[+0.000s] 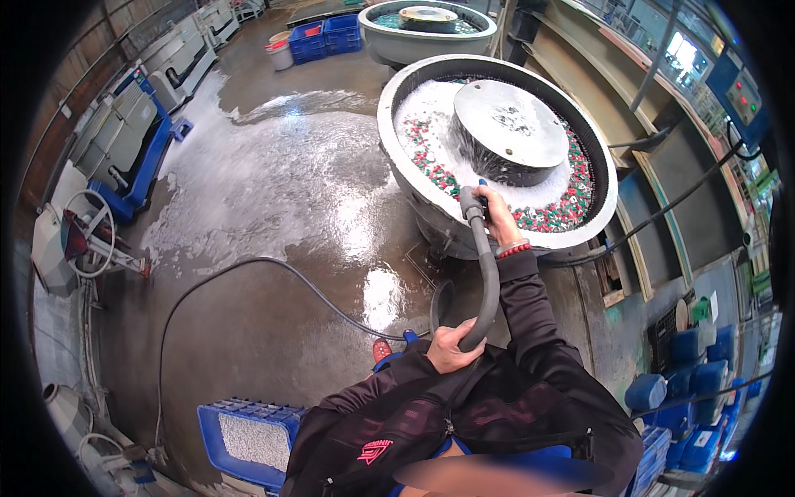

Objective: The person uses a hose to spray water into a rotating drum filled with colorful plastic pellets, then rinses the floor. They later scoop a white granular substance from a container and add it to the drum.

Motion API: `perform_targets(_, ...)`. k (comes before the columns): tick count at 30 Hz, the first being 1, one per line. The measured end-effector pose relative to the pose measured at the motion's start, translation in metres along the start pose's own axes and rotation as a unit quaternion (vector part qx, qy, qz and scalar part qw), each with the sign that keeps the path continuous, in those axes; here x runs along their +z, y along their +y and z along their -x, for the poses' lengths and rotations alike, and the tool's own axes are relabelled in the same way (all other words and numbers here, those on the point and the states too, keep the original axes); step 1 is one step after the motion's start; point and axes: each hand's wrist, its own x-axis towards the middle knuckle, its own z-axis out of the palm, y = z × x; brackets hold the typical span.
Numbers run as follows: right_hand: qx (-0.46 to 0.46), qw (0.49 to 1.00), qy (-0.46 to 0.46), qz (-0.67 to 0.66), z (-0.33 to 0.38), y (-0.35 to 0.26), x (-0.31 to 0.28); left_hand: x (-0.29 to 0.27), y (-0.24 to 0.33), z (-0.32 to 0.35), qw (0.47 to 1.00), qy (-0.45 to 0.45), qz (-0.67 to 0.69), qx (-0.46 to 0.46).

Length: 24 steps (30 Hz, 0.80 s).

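My right hand [500, 217], with a red bead bracelet at its wrist, is closed around the valve end [471, 201] of a thick grey hose [486, 286]. A small blue lever shows at that end. Lower down, near my body, my left hand [451, 348] wraps round the bent part of the same hose. The valve end is above the near rim of a large round tub [396, 157]. Inside lie many small red, green and white pieces [571, 195] under white foam. Spray shows against the side of the tub's raised round metal centre [509, 120].
Foam and water [281, 190] spread over the wet floor. A thin black hose [240, 263] loops across it. A blue crate [217, 464] of white pieces stands at lower left, blue jugs [646, 391] at right. Behind is a second tub [385, 45]; a control box [739, 95] hangs at right.
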Motion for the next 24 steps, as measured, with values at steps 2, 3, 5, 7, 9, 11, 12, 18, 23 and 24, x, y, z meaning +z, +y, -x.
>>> perform_targets(2,0.018,1.000,0.005,0.015,-0.003,0.002,0.002,0.002,0.001,0.000,1.000,0.019,-0.002,-0.009)
perform_targets(3,-0.045,0.994,0.037,0.093,-0.004,0.003,0.002,0.002,0.002,0.000,1.000,0.028,-0.003,-0.014)
perform_targets(5,-0.141,0.948,0.123,0.258,-0.004,0.002,0.001,0.002,0.004,0.000,0.998,0.053,-0.014,-0.024)
perform_targets(7,-0.296,0.878,0.129,0.354,-0.002,-0.001,-0.003,0.001,0.005,0.002,0.997,0.064,-0.034,-0.021)
perform_targets(9,-0.376,0.846,0.064,0.372,0.001,-0.009,-0.011,0.001,0.006,0.003,0.996,0.073,-0.060,-0.004)
perform_targets(11,-0.362,0.897,0.034,0.251,0.007,-0.014,-0.015,0.001,0.007,0.004,0.995,0.078,-0.060,-0.018)
perform_targets(12,-0.370,0.896,0.008,0.243,0.008,-0.017,-0.015,0.001,0.007,0.003,0.995,0.086,-0.055,-0.009)
perform_targets(18,-0.350,0.880,-0.138,0.289,0.015,-0.027,-0.025,-0.004,0.004,0.000,0.988,0.144,-0.038,-0.045)
perform_targets(23,-0.335,0.849,-0.207,0.353,0.016,-0.042,-0.031,-0.017,0.001,0.005,0.992,0.117,-0.024,-0.047)
perform_targets(24,-0.312,0.865,-0.218,0.327,0.016,-0.044,-0.029,-0.020,0.001,0.005,0.992,0.120,-0.021,-0.042)
